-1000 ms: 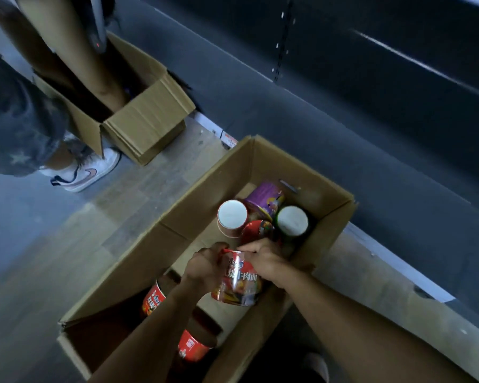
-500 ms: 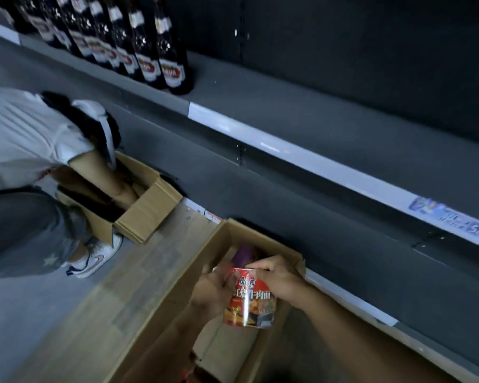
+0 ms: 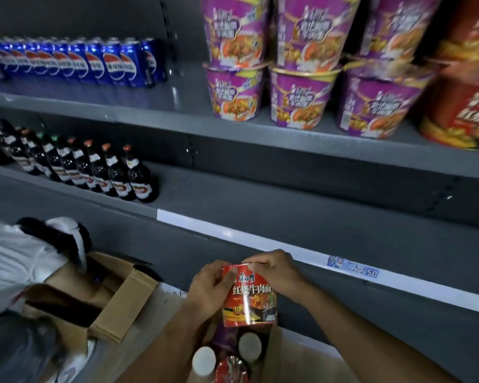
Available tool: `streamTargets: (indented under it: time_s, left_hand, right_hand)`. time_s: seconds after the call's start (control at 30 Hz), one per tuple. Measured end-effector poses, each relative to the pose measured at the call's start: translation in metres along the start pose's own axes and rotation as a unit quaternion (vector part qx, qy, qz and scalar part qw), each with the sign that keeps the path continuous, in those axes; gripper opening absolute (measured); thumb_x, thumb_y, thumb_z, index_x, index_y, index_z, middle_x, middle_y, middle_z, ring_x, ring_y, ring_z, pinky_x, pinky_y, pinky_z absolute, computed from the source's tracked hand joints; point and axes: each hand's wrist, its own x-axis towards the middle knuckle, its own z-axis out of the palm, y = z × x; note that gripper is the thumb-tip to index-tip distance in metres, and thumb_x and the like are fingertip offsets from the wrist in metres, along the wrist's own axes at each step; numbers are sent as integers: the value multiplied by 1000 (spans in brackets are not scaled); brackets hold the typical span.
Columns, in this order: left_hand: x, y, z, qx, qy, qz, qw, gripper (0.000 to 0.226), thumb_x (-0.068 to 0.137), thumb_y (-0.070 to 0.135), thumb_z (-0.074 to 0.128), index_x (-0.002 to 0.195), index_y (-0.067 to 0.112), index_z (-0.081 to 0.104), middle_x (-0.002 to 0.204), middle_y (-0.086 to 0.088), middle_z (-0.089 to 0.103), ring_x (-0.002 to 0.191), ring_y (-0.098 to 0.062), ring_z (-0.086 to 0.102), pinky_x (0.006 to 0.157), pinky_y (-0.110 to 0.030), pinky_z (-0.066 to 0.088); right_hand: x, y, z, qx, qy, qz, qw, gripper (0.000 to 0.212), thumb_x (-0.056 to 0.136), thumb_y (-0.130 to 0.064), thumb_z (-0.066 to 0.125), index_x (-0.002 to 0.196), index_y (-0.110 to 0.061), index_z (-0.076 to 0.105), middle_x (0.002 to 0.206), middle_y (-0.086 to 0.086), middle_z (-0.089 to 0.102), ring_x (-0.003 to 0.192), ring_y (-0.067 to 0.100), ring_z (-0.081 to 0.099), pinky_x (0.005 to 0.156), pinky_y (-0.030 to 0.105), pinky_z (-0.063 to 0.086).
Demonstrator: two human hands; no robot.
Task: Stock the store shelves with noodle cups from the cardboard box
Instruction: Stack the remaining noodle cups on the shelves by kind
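Both hands hold one red noodle cup point(image 3: 249, 297) upright in front of the shelves; the left hand point(image 3: 208, 288) is wrapped around the cup's left side with the thumb pressed on the red label near the top, and the right hand point(image 3: 274, 272) is curled over the rim and the upper right side; the cup hangs in the air just above the open cardboard box point(image 3: 293, 363) at the bottom edge of the view, level with the front edge of the middle shelf point(image 3: 302, 217), which is bare on this side. Inside the box stand more cups (two show white lids, one a red top, and a purple one sits behind them). On the upper shelf point(image 3: 177, 121) purple noodle cups point(image 3: 296, 98) are stacked two high, with red noodle cups point(image 3: 465, 106) stacked just beside them on the right; blue cans point(image 3: 94, 62) line the same shelf to the left; dark bottles point(image 3: 108, 170) stand in a row on the left of the middle shelf. At the left a second person point(image 3: 17, 261) in a white top bends over another cardboard box point(image 3: 122, 302) on the floor.
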Motion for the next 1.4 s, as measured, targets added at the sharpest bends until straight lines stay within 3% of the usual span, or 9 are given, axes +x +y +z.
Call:
streamTargets:
  time_s: [0.13,0.3,0.43,0.57,0.8,0.93,1.13,1.4]
  left_hand:
    - [1,55,-1,-47,7,27,999,22,92,44,53,109,31,59,110,4,63,92,-8,63,71,-18,51]
    - [-8,118,-1,-66,10,90,994,17,94,37,52,101,26,62,94,8,68,82,-5,65,59,-8,44]
    - [-14,162,-2,-60,12,150,987,15,93,37,55,93,26,65,85,10,70,77,-4,66,61,-12,48]
    - [-19,200,3,-59,-10,195,979,18,91,39,55,97,24,64,90,7,70,85,-9,68,69,-23,54]
    - [-35,262,19,-73,-43,264,961,17,90,35,57,98,21,63,96,4,68,87,-6,68,65,-15,52]
    - [-46,293,33,-105,-67,273,954,24,83,42,57,97,23,63,94,5,69,90,-7,68,66,-16,52]
    - [-58,335,62,-163,-98,278,942,17,91,30,56,99,18,65,95,-2,70,85,-11,69,62,-19,51]
    - [-66,389,105,-145,-101,343,923,11,89,29,56,92,25,66,88,8,71,87,-5,67,70,-19,52]
  right_hand:
    - [-17,-34,-43,7,44,-26,999,21,92,-25,57,107,-21,71,99,-4,71,83,5,67,75,22,55]
    - [-42,-65,-86,13,110,-67,992,18,89,-21,60,100,-21,74,90,-10,72,80,5,69,76,24,56]
    - [-64,-84,-117,13,178,-94,979,13,85,-22,66,94,-23,75,86,-15,71,78,-2,67,70,16,52]
    - [-89,-95,-151,42,228,-106,967,9,81,-29,71,90,-27,75,87,-13,72,80,1,68,73,22,56]
    - [-132,-107,-207,93,209,-113,967,11,83,-31,69,93,-28,72,94,-8,72,85,8,70,77,30,58]
    - [-159,-109,-240,101,201,-131,965,8,85,-28,68,91,-26,72,91,-5,73,85,10,70,66,22,54]
    - [-191,-105,-288,110,218,-174,954,8,86,-23,66,85,-24,73,89,-4,74,85,13,70,74,27,56]
    - [-224,-92,-350,65,246,-202,946,12,85,-27,65,92,-21,73,95,-5,74,90,10,69,81,28,55]
